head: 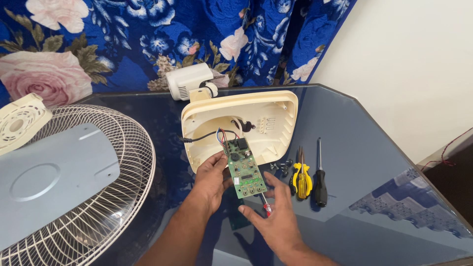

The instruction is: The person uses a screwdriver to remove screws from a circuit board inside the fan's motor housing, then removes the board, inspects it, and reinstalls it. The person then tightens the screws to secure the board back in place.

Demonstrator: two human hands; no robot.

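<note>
Head view: a green circuit board is pinched at its left edge by the left hand, near the table's front edge, before the cream housing. A red screwdriver is loosely clasped by the right hand. Pliers lie rightward.

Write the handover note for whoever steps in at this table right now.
Left hand: holds the green circuit board by its left edge, lifted over the open cream housing.
Right hand: holds a small red-handled screwdriver just below the board.
Board is out of the housing but its wires run back inside.
Loose screws lie beside the housing; yellow pliers and a black screwdriver to their right.
Fan grille and a grey blade lie on the left; motor behind the housing.
Left: wires not detached.
</note>
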